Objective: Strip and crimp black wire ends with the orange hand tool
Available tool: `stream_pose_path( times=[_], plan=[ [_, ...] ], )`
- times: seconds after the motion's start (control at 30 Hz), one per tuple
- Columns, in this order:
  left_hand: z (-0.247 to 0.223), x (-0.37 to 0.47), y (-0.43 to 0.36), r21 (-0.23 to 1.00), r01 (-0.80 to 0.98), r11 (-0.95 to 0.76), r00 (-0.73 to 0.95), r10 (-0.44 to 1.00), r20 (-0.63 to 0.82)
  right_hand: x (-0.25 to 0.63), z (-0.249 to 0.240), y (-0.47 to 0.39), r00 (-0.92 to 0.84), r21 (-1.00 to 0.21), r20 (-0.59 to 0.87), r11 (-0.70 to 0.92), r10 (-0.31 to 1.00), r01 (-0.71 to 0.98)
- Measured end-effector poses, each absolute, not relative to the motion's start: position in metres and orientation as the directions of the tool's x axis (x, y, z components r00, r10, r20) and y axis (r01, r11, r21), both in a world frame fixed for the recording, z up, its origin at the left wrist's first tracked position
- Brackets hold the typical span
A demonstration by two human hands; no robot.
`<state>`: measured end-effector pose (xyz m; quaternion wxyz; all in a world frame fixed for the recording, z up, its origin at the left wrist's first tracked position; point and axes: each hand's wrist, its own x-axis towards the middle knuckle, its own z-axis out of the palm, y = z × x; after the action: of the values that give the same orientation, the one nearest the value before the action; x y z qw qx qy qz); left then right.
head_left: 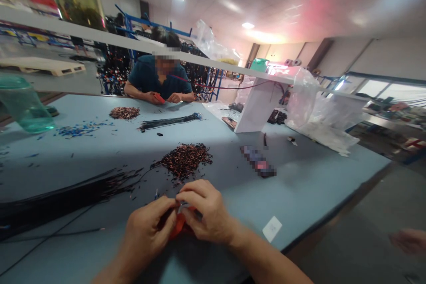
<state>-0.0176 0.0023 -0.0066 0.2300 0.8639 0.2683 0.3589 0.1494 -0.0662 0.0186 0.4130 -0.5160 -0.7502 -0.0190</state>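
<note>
My left hand (149, 224) and my right hand (208, 211) meet over the near part of the table, fingers closed and tips almost touching. Between and beneath them shows an orange-red tool (179, 226), mostly covered; my right hand is around it. A small pale, shiny bit lies between the fingertips, too small to name. What my left fingers pinch is hidden. Just beyond my hands spreads a pile of short black and copper-coloured wire pieces (186, 159). To the left lies a long bundle of black wires (66, 197) with bare copper ends.
Across the table (299, 186), a co-worker (159, 75) holds a red tool (159, 98). Nearby are a second wire bundle (169, 122), blue bits (78, 129), a green cup (25, 104), a phone (258, 162) and a white label (272, 229). A shelf board (133, 44) crosses above.
</note>
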Motion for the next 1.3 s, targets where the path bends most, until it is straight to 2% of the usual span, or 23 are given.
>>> stream_pose_path(
  times=[0.1, 0.3, 0.57, 0.77, 1.0, 1.1, 1.3],
  plan=[
    [-0.006, -0.017, 0.0, 0.621, 0.29, -0.728, 0.604, 0.643, 0.472, 0.143, 0.013, -0.065, -0.173, -0.307, 0.673, 0.483, 0.72, 0.82],
    [0.001, -0.013, -0.002, 0.701, 0.28, -0.656, 0.574, 0.699, 0.426, 0.143, 0.008, -0.063, -0.177, -0.21, 0.702, 0.438, 0.69, 0.874],
    [0.002, -0.014, 0.001, 0.663, 0.291, -0.69, 0.599, 0.672, 0.436, 0.143, 0.009, -0.063, -0.193, -0.136, 0.692, 0.388, 0.696, 0.912],
    [-0.009, -0.017, 0.004, 0.6, 0.362, -0.714, 0.558, 0.681, 0.474, 0.145, 0.008, -0.059, -0.178, -0.143, 0.686, 0.369, 0.706, 0.918],
    [-0.007, -0.016, 0.004, 0.551, 0.367, -0.749, 0.564, 0.651, 0.509, 0.146, 0.009, -0.057, -0.167, -0.195, 0.666, 0.385, 0.727, 0.902],
    [-0.004, -0.016, 0.003, 0.566, 0.379, -0.733, 0.543, 0.671, 0.506, 0.152, 0.008, -0.055, -0.108, -0.266, 0.676, 0.378, 0.729, 0.887],
    [0.005, -0.022, 0.012, 0.695, 0.466, -0.548, 0.345, 0.835, 0.428, 0.179, 0.011, -0.051, 0.114, -0.425, 0.691, 0.273, 0.714, 0.863]
  ],
)
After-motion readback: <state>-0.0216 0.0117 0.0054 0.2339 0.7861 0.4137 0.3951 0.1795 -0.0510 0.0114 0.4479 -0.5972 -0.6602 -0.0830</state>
